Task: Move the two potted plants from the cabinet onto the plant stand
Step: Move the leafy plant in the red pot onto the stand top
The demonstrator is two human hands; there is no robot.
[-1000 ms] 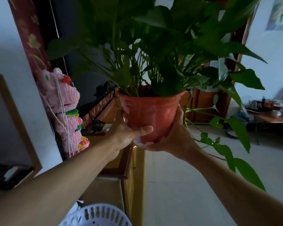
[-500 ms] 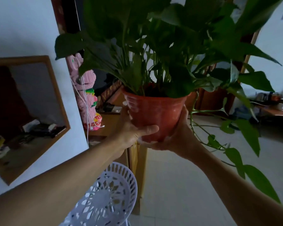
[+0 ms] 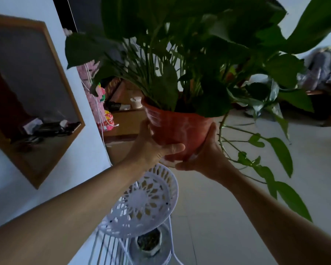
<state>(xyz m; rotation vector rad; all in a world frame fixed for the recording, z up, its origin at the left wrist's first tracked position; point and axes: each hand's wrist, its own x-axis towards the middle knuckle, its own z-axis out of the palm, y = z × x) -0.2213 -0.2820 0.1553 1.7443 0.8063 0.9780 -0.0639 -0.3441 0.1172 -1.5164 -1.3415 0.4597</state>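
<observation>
We've got the red pot [image 3: 177, 129] up in the air at the center of the frame, left hand [image 3: 151, 148] wrapped round its left side with the thumb across the front, right hand [image 3: 203, 155] cupping the bottom right. Leaves fill the top. The white plant stand [image 3: 141, 203] sits lower center, a small pot [image 3: 148, 242] on its lower tier.

My white plant stand [image 3: 141, 203] with its lacy top tray bare, a small pot [image 3: 149, 240] on the lower tier (contents unclear), wooden cabinet [image 3: 122, 121] behind
</observation>
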